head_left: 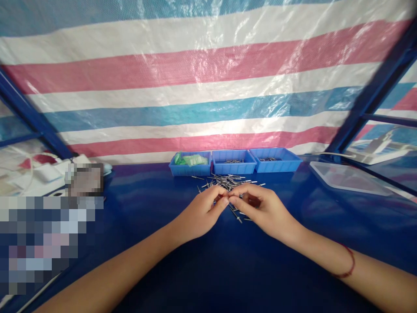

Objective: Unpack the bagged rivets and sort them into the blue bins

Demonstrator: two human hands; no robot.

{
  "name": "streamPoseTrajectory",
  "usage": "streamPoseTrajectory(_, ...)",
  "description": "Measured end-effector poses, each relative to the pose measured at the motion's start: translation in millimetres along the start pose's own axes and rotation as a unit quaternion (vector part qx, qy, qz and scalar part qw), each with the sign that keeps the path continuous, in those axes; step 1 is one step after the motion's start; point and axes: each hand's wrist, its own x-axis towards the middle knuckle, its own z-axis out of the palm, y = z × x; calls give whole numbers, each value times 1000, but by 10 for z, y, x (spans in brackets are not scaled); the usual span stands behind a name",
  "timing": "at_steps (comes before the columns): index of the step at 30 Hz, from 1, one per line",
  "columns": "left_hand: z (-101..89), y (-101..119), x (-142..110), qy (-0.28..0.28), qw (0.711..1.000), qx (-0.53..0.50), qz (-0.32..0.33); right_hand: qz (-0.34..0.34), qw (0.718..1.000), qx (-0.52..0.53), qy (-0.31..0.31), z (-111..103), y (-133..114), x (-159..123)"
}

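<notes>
My left hand (203, 213) and my right hand (269, 213) meet fingertip to fingertip over the blue tabletop (202, 269). Both are closed in a pinch, thumbs against forefingers. Whatever lies between the fingertips is too small and too covered to make out. Just beyond and beneath them spreads a loose pile of metal blind rivets (228, 179), partly hidden by the fingers. A red cord bracelet (350, 261) circles my right wrist.
Three blue bins stand behind the pile: the left bin (190, 171) has green packets, the middle bin (233, 168) and right bin (280, 166) some metal pieces. A translucent plastic lid (345, 179) lies right. Power strips (48, 174) sit left; a striped tarp (208, 69) hangs behind.
</notes>
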Motion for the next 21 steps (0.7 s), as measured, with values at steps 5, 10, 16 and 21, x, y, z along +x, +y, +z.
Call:
streamPoseTrajectory(5,9,22,-14,9,999,-29,-11,1,1000,22,7,-6,1,-3)
streamPoseTrajectory(10,6,29,-22,24,999,-25,4,-43,999,-19,15,-61,-35,16)
streamPoseTrajectory(16,-19,74,-31,117,993,-9,7,-76,994,-76,11,-128,-39,31)
streamPoseTrajectory(21,-55,71,-41,121,989,82,19,25,1000,-13,4,-127,73,104)
